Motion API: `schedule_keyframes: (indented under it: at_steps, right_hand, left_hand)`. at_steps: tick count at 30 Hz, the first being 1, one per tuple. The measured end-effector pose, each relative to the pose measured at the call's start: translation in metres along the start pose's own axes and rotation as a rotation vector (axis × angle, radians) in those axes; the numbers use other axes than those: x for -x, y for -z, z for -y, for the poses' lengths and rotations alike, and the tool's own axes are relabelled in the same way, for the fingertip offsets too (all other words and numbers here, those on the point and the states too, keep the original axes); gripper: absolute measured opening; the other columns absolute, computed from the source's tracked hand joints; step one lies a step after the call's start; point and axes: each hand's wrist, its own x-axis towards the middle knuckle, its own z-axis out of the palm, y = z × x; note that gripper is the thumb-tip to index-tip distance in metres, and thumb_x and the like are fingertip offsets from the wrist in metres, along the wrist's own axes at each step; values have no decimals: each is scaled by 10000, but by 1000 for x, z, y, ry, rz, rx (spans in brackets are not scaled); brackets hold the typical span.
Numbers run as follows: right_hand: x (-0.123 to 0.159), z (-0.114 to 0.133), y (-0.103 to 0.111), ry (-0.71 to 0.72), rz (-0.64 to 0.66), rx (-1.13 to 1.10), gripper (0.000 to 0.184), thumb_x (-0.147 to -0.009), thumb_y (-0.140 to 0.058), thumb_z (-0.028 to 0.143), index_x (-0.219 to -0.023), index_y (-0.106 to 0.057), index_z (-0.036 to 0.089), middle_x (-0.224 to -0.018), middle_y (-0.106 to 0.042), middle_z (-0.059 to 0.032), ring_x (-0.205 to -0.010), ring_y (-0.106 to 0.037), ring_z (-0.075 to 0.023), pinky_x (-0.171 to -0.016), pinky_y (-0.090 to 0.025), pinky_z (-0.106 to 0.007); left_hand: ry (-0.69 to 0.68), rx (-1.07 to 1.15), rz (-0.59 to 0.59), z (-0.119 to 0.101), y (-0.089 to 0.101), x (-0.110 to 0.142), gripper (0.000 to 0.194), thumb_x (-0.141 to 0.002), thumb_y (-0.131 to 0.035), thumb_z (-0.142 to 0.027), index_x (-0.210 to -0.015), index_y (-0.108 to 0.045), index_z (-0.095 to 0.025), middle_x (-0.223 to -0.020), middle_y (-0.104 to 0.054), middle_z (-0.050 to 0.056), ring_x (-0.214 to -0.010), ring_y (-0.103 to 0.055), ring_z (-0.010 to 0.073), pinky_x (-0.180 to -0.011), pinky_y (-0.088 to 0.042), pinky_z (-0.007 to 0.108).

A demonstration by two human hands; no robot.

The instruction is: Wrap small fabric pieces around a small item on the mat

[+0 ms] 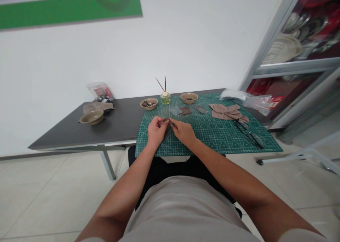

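Green mat (209, 139): spread beneath the grip
Brownish cloth (225, 112): well right of the grip
Left hand (156, 129) and right hand (184, 131): pinched narrow, close together
Bowl (149, 108): beyond the grip, slightly left
Small grey piece (171, 123): held between both hands' fingertips, too small to identify

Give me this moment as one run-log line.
left hand: pinching small grey piece | right hand: pinching same piece | beneath: green mat | beyond: bottle with sticks | right side: cloth, glasses
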Motion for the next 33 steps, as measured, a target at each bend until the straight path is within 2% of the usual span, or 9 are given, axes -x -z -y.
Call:
schedule_keyframes:
  at_steps: [4,7,11,16,21,29,33]
  right_hand:
    - [0,-1,2,-21,-82,-41,431,-904,-456,153,-1318,-562,207,-1266,-654,-57,-1117,-646,-197,-960,-518,-337]
    - [0,-3,2,-37,-124,-66,418,-914,-450,170,-1313,-568,208,-1252,-663,-53,-1110,-649,-197,-960,-517,-333]
    - [0,-4,2,-58,-155,-83,430,-927,-427,172,-1332,-556,241,-1265,-656,-34,-1131,-638,-193,-987,-508,-347]
    - [1,-1,4,79,-99,-63,473,-911,-433,124,-1351,-539,261,-1380,-565,-28,-1236,-567,-175,-1040,-482,-351]
    - [3,3,3,167,9,-1,469,-895,-457,106,-1342,-550,214,-1421,-518,-60,-1270,-537,-178,-1061,-464,-345]
    - [1,1,0,62,-23,17,440,-887,-457,93,-1297,-584,191,-1352,-583,-81,-1197,-600,-197,-1017,-502,-367]
    - [1,1,2,69,-43,9,456,-889,-443,84,-1315,-566,188,-1368,-571,-71,-1226,-575,-180,-1031,-488,-336]
  left_hand:
    - [-30,80,-51,-4,0,-2,194,-810,-619,-332,-946,-548,-214,-709,-607,-25,-634,-622,126,-671,-525,285]
    - [-49,88,-20,-7,0,-2,187,-797,-632,-307,-948,-601,-202,-717,-615,-14,-646,-623,126,-688,-527,290]
    - [7,98,30,-6,-1,-3,239,-767,-650,-288,-985,-628,-193,-768,-657,5,-702,-649,142,-741,-534,315]
    - [31,-91,52,-4,2,-2,149,-768,-655,-335,-797,-640,-190,-664,-629,-20,-624,-594,126,-639,-488,261]
    - [38,-155,6,-8,3,-1,64,-740,-642,-248,-735,-616,-190,-623,-599,-41,-569,-542,104,-582,-445,232]
    - [79,16,5,-10,2,0,172,-735,-694,-326,-809,-661,-174,-669,-672,-4,-611,-628,136,-605,-493,264]
    - [75,46,0,-5,1,-1,182,-725,-705,-323,-813,-649,-174,-675,-676,-1,-600,-634,136,-606,-503,268]
